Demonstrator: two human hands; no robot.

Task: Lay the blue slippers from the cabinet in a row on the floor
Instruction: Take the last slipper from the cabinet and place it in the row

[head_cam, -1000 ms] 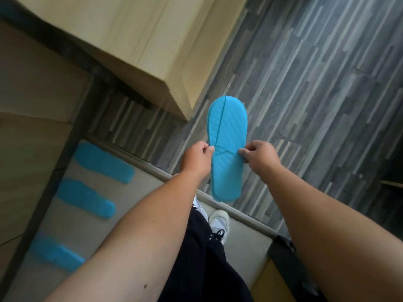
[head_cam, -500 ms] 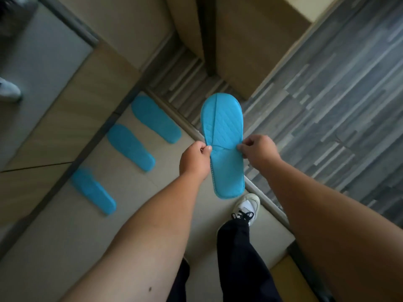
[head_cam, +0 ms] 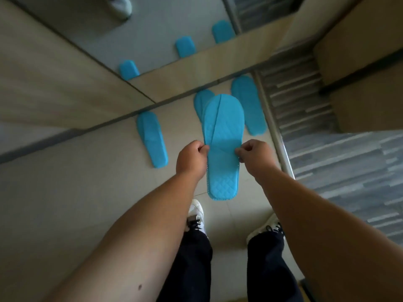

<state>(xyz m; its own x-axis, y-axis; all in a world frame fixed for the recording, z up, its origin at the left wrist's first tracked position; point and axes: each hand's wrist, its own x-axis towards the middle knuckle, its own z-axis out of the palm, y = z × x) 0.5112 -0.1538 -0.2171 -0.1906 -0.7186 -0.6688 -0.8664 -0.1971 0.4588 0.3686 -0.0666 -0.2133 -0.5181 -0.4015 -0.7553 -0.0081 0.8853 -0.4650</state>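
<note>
I hold a flat blue quilted slipper [head_cam: 223,136] above the floor, toe pointing away from me. My left hand [head_cam: 192,159] pinches its left edge and my right hand [head_cam: 254,153] pinches its right edge at mid-length. Three more blue slippers lie in a row on the beige tiles by the wall: one at the left [head_cam: 152,138], one in the middle [head_cam: 201,101] mostly hidden behind the held slipper, and one at the right [head_cam: 248,103].
A mirror panel [head_cam: 152,29] on the wall reflects the slippers. A metal strip [head_cam: 272,127] divides the beige tiles from the grey striped floor [head_cam: 338,160] at the right. A wooden cabinet [head_cam: 359,73] stands upper right. My white shoes [head_cam: 196,214] are below.
The view has swung left toward the wall, so the held slipper now hangs over the row on the tiles, between the lying slippers. Both hands keep the same pinch.
</note>
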